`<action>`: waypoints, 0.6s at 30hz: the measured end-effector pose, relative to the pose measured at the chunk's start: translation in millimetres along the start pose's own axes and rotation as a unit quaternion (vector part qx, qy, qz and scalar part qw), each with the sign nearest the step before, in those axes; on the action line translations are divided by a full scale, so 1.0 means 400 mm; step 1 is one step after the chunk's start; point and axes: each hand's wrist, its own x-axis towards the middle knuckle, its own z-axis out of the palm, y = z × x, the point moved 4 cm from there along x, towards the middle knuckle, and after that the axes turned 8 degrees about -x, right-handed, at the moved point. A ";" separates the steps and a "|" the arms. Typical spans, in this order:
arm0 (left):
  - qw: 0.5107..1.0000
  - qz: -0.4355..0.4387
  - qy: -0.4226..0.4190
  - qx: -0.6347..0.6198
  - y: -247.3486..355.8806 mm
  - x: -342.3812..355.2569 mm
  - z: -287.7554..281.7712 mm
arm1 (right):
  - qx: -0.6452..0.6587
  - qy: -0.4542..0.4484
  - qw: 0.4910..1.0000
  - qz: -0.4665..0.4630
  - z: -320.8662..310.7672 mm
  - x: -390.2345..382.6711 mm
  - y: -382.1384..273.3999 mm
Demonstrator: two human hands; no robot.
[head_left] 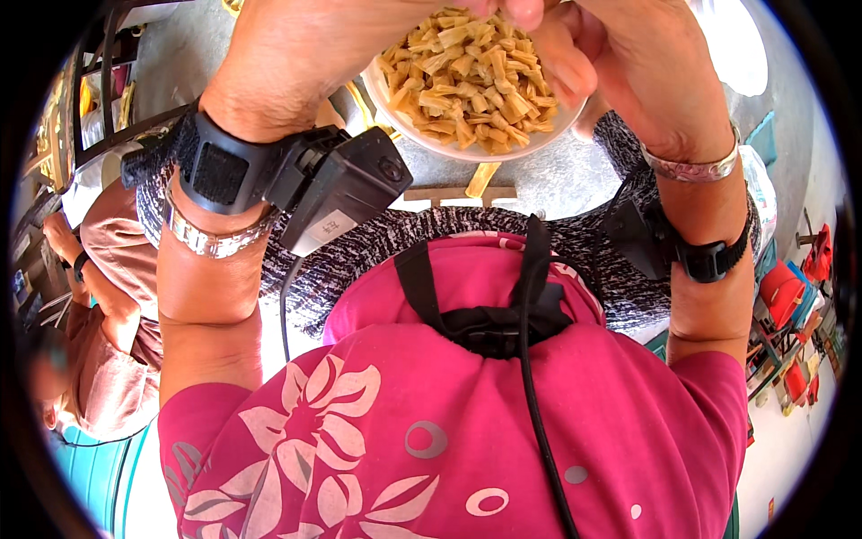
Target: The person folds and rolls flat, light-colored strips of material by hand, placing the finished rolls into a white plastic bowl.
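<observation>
- Hands: the left hand [359, 36] and the right hand [633, 63] come together at the upper edge of the head view, which cuts off part of both.
- Fingers: those of the right hand are curled, close to the left fingertips above the far side of the bowl. Whether either hand grasps a piece, or is released, cannot be told, since the meeting point lies at the picture's edge.
- Bowl: a round white bowl [471, 154] sits below and between the hands, its near rim in plain view; what supports it is not clear.
- Contents: tan knotted pieces [476, 85] fill the bowl in a loose heap.
- Loose material: a yellow strip [482, 180] lies outside the bowl, just beyond the near rim; another pale yellow length [362, 106] shows beside its left side.
- Step in hand: the posture suggests fine two-handed finger work on a small piece, perhaps the shaping of a knot; this is a judgement, as the piece itself is not visible.
- Requirement of the next move: it would seem to call for fingertip precision, both hands kept over the bowl, and the black wrist device [346, 189] on the left forearm held clear of the rim.
</observation>
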 end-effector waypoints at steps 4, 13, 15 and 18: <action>0.999 0.017 0.005 -0.048 -0.013 0.002 -0.007 | -0.155 0.069 0.985 0.006 0.016 0.005 -0.015; 0.987 -0.019 0.012 -0.160 0.032 0.004 -0.034 | -0.192 0.132 0.965 -0.121 0.034 0.013 -0.032; 0.973 -0.040 0.028 -0.224 0.024 0.010 -0.033 | -0.257 0.177 0.919 -0.241 0.047 0.012 -0.054; 0.978 -0.047 0.099 -0.176 0.035 -0.016 -0.037 | -0.287 0.198 0.840 -0.415 0.075 0.049 -0.024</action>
